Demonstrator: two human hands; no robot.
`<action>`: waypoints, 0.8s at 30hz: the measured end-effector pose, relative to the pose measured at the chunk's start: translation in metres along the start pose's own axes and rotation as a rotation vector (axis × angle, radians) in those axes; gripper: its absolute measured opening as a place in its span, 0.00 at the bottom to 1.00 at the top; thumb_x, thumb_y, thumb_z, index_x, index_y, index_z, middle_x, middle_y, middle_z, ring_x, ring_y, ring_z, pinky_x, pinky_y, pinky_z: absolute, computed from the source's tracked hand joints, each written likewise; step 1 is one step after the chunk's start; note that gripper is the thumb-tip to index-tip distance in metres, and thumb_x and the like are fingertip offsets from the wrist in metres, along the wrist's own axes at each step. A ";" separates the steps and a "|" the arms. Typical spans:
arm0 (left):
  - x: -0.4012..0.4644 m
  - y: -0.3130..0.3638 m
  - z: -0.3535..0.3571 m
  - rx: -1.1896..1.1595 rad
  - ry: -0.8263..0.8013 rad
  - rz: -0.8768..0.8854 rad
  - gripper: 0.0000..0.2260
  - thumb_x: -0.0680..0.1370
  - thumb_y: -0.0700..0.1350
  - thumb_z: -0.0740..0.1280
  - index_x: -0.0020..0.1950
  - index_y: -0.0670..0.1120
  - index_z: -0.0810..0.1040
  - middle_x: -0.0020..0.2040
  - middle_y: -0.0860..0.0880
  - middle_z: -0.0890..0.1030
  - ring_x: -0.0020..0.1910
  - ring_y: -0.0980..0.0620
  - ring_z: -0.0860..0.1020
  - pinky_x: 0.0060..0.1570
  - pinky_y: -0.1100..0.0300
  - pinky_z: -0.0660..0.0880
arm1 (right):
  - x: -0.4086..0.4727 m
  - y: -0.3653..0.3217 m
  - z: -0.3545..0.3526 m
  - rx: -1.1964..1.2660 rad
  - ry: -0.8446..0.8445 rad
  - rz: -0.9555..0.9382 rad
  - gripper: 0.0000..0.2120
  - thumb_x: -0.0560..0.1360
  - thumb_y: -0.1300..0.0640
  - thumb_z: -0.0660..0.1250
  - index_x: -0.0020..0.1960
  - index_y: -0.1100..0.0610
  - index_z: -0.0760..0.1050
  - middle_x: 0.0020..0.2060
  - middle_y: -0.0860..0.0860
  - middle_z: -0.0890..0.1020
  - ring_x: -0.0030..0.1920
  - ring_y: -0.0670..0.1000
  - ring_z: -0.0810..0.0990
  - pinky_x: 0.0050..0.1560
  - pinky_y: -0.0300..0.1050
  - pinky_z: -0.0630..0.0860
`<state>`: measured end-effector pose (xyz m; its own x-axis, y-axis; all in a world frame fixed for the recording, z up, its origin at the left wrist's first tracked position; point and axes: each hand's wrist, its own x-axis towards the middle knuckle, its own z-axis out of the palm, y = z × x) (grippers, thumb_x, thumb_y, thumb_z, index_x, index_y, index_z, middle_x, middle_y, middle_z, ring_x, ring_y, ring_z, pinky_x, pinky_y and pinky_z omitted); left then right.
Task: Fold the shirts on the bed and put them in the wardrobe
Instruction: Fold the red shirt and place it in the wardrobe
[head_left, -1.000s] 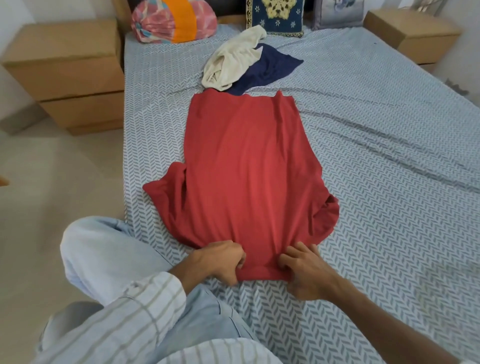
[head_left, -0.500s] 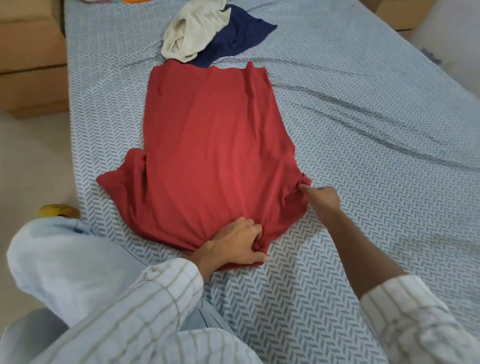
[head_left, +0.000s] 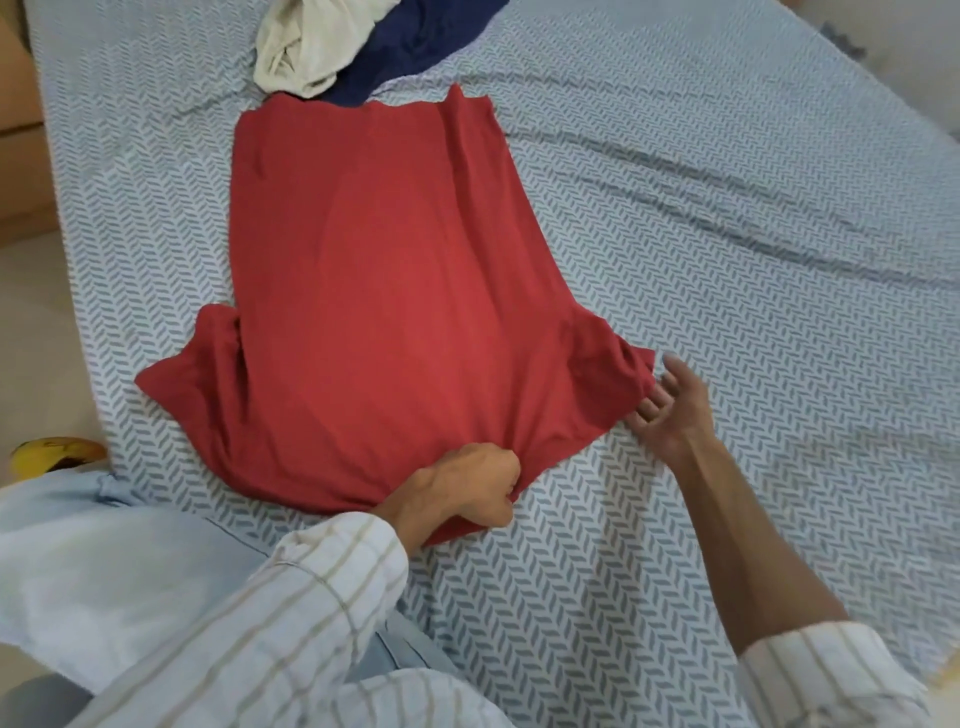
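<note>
- Red shirt (head_left: 384, 291): one, soft matte knit, laid flat along the middle of the bed (head_left: 727, 260) with its hem toward the far end. Body smooth, roughly trapezoidal; both short sleeves spread outward at the near corners, the cloth there rumpled.
- Left hand (head_left: 462, 491): clenched round a gathered bunch of the red shirt's near edge, at the collar end; the fabric puckers into it.
- Right hand (head_left: 670, 410): released, palm up, fingers loosely spread, fingertips touching the edge of the shirt's right sleeve. It holds nothing.
- Cream garment (head_left: 317, 47): one, crumpled in a lump at the far end of the bed, touching the red shirt's hem.
- Navy garment (head_left: 415, 47): one, lying partly under the cream one, just beyond the red shirt.
- Garments on the bed, counted: three.
- Bed sheet: pale blue with a grey herringbone print, long shallow wrinkles running across its right side.
- Sleeves (head_left: 311, 587): two, off-white with thin tan stripes; the right one is pushed up past the forearm.
- Trousers (head_left: 104, 571): light blue, at the bed's near left edge.
- Yellow object (head_left: 52, 452): on the floor beside the bed; kind cannot be told.
</note>
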<state>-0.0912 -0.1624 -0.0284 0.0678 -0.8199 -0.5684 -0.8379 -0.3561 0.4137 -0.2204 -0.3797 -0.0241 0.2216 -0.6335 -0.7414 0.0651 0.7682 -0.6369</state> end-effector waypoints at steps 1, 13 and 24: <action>0.002 0.002 -0.002 0.006 -0.027 -0.006 0.03 0.69 0.43 0.65 0.40 0.46 0.74 0.44 0.46 0.81 0.44 0.43 0.80 0.46 0.50 0.80 | 0.006 -0.006 0.002 -0.071 0.010 0.005 0.06 0.74 0.53 0.71 0.43 0.54 0.76 0.31 0.48 0.79 0.32 0.48 0.78 0.40 0.43 0.78; 0.018 0.019 -0.031 0.019 -0.225 -0.098 0.08 0.68 0.43 0.67 0.33 0.45 0.69 0.32 0.48 0.76 0.38 0.43 0.80 0.36 0.55 0.78 | 0.050 -0.034 -0.021 -0.074 0.162 -0.354 0.12 0.72 0.67 0.71 0.49 0.57 0.71 0.33 0.55 0.77 0.28 0.49 0.78 0.26 0.38 0.75; 0.101 0.022 -0.083 -0.289 0.421 0.048 0.03 0.76 0.43 0.68 0.45 0.46 0.82 0.39 0.50 0.83 0.39 0.52 0.80 0.45 0.60 0.74 | 0.069 -0.035 -0.040 0.012 0.095 -0.366 0.07 0.78 0.64 0.65 0.44 0.55 0.71 0.35 0.52 0.78 0.33 0.48 0.79 0.36 0.44 0.80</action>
<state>-0.0580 -0.2905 -0.0179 0.2953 -0.9267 -0.2324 -0.6655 -0.3740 0.6459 -0.2466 -0.4542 -0.0617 0.0906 -0.8714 -0.4822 0.1349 0.4905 -0.8610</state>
